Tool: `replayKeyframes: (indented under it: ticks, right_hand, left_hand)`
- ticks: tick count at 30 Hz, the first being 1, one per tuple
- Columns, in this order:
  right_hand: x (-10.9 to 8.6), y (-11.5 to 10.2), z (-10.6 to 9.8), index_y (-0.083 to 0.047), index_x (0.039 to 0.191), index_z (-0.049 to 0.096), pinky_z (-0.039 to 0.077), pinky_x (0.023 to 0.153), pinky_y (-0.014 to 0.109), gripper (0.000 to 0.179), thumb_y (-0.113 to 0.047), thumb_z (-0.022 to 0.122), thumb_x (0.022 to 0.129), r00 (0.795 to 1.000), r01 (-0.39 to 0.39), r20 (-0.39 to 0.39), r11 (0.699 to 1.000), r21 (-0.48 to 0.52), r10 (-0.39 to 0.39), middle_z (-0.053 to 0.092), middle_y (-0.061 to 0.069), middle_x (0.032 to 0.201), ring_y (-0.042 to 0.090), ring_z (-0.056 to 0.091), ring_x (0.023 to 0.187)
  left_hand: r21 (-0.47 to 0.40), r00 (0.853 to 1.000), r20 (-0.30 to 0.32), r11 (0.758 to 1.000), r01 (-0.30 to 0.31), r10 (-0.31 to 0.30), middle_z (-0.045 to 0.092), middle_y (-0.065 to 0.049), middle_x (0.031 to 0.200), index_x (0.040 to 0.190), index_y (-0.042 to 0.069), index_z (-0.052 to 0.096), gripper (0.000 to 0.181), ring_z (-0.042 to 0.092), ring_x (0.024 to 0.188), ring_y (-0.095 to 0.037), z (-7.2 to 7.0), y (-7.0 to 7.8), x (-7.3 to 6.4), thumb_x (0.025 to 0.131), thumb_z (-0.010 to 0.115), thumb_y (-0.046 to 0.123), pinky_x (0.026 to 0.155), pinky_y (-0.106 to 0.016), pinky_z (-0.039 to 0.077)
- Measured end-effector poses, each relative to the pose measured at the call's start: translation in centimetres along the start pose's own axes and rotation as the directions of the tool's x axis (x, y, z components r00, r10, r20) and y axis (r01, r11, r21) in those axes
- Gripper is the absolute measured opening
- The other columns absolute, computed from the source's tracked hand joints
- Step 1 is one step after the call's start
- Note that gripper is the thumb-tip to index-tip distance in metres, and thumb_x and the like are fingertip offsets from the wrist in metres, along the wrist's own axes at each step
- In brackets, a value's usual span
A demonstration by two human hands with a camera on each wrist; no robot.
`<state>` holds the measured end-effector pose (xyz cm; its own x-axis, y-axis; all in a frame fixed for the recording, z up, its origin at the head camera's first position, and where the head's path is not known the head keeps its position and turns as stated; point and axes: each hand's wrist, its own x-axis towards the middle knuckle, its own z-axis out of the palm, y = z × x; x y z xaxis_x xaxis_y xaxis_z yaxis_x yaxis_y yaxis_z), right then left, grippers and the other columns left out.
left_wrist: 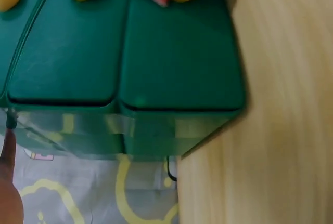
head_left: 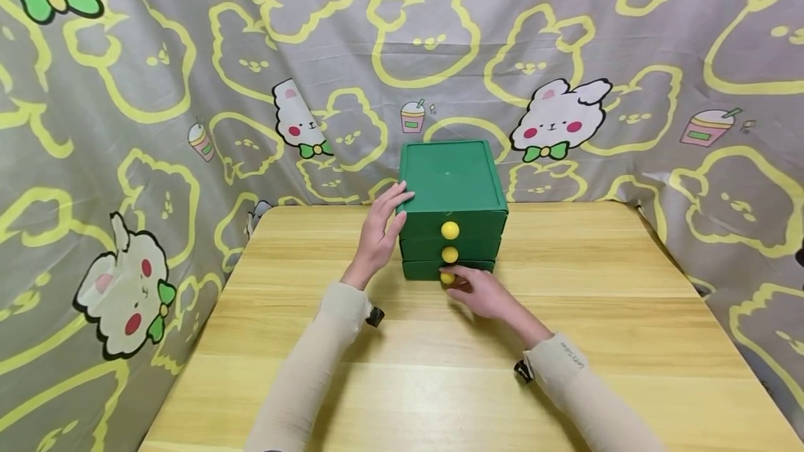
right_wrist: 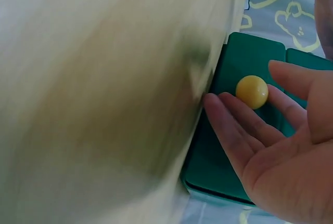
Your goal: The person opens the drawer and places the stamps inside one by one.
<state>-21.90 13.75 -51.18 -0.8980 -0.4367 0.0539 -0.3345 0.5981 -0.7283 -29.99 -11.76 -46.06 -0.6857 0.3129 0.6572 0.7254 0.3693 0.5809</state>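
Observation:
A green drawer box (head_left: 452,176) with three stacked drawers stands on the table. Each drawer front carries a round yellow knob. My left hand (head_left: 378,232) rests at the box's upper left edge, fingertips touching the top. At the lowest drawer (left_wrist: 182,52), my right hand (head_left: 480,293) has its fingers on either side of the bottom knob (right_wrist: 252,92). In the right wrist view those fingers are fairly straight, and the thumb stands apart from the knob. Above it sit the middle knob (head_left: 449,254) and the top knob (head_left: 449,230), both untouched.
The wooden table (head_left: 597,312) reaches out on both sides of the box. Behind and at the sides hangs a grey curtain (head_left: 339,54) printed with cartoon animals. A small black device (head_left: 375,317) sits at the left wrist, another (head_left: 523,371) at the right.

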Motion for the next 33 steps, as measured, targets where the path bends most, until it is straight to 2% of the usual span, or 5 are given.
replayKeyframes:
  ticks: [7, 16, 24, 28, 33]
  right_hand:
    - [-2.5, -0.2, -2.2, -0.009, 0.147, 0.058, 0.058, 0.095, 0.048, 0.047, -0.013, 0.066, 0.101, 0.999, -0.012, 0.032, 0.999, -0.042, 0.013, 0.070, 0.020, 0.130, 0.034, 0.070, 0.113]
    - [-6.4, 0.5, -10.1, -0.008, 0.152, 0.052, 0.052, 0.098, 0.062, 0.054, -0.021, 0.067, 0.101, 0.993, -0.015, -0.115, 0.961, -0.274, -0.017, 0.068, 0.022, 0.133, 0.042, 0.065, 0.119]
    - [-7.6, 0.3, -16.2, -0.018, 0.159, 0.042, 0.031, 0.115, 0.067, 0.066, -0.039, 0.065, 0.101, 0.924, 0.020, -0.281, 0.767, -0.641, -0.259, 0.052, 0.026, 0.149, 0.049, 0.041, 0.142]
    - [-7.9, 1.0, -17.9, -0.023, 0.160, 0.041, 0.013, 0.128, 0.058, 0.070, -0.066, 0.033, 0.105, 0.859, 0.025, -0.300, 0.619, -0.785, -0.415, 0.047, 0.016, 0.158, 0.035, 0.026, 0.157]
    - [-8.4, 1.5, -18.5, -0.024, 0.158, 0.044, 0.005, 0.129, 0.057, 0.079, -0.074, 0.024, 0.101, 0.821, 0.013, -0.314, 0.566, -0.824, -0.477, 0.038, 0.009, 0.166, 0.024, 0.015, 0.161]
  left_hand:
    - [0.266, 0.989, 0.149, 0.963, -0.037, -0.003, 0.026, -0.002, 0.172, 0.166, 0.020, 0.028, 0.067, 0.028, 0.157, -0.026, -2.3, 0.2, -3.2, 0.110, 0.028, 0.056, 0.125, -0.049, 0.027]
    - [0.649, 0.946, 0.287, 0.757, -0.077, -0.150, 0.020, -0.002, 0.173, 0.167, 0.028, 0.019, 0.067, 0.025, 0.158, -0.033, -11.4, -0.6, -6.7, 0.108, 0.034, 0.055, 0.128, -0.057, 0.011]
    - [0.827, 0.985, 0.174, 0.543, -0.145, -0.002, 0.038, -0.001, 0.167, 0.161, 0.031, 0.041, 0.069, 0.029, 0.157, -0.029, -18.1, 0.2, -6.8, 0.102, 0.033, 0.066, 0.129, -0.057, 0.008]
    - [0.857, 0.986, 0.164, 0.488, -0.162, 0.040, 0.035, 0.001, 0.168, 0.161, 0.033, 0.040, 0.071, 0.021, 0.160, -0.024, -19.7, 0.6, -6.9, 0.097, 0.041, 0.065, 0.129, -0.056, 0.006]
    - [0.877, 0.984, 0.165, 0.445, -0.178, 0.068, 0.029, 0.006, 0.171, 0.159, 0.032, 0.043, 0.073, 0.023, 0.159, -0.023, -20.8, 1.0, -7.4, 0.095, 0.041, 0.067, 0.128, -0.060, 0.005]
